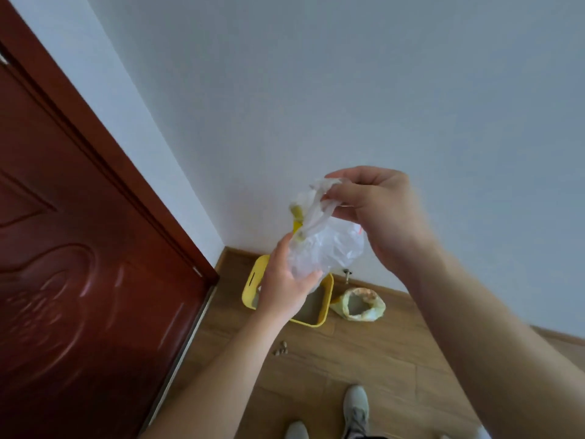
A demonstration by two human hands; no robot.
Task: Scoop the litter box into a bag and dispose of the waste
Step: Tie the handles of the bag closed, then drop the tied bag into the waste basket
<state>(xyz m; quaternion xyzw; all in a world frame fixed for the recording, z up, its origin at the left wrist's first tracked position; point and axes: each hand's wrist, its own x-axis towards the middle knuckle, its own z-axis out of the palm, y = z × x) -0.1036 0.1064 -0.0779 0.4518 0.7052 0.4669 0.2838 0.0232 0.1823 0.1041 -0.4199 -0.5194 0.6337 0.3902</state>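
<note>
A thin clear plastic bag (329,245) hangs in the air in front of me, above the floor. My right hand (376,210) pinches its twisted handles at the top. My left hand (286,280) grips the bag's lower part from below. Something yellow (297,217) shows through the bag's left side. Below, a yellow litter box (327,299) with grey litter sits on the wooden floor against the wall, partly hidden by my left hand.
A pale yellow-green bag (361,304) with its mouth open and litter inside lies right of the box. A few spilled pellets (281,348) lie on the floor. A dark red door (79,248) stands at left. My shoes (356,410) are at the bottom.
</note>
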